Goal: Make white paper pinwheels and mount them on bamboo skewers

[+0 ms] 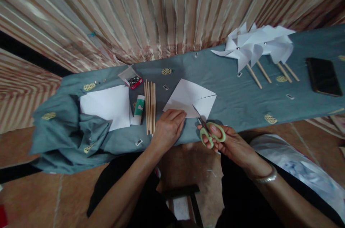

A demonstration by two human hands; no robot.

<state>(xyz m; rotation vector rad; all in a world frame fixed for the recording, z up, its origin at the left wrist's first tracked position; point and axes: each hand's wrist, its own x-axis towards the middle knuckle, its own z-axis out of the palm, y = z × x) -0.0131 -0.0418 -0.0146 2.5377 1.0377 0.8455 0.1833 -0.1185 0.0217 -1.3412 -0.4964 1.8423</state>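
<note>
Holding green-handled scissors point(206, 124): right hand point(230, 144) | touching paper point(188, 95): left hand point(169, 127)

The left hand point(169, 127) lies palm down, fingers bent and close together. The right hand point(229, 142) is curled in a grip. Left forearm point(128, 185) and right forearm point(292, 192) slant inward.

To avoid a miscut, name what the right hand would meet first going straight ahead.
With the scissors leading, the right hand likely meets the white paper sheet first, though depth is unclear.
</note>
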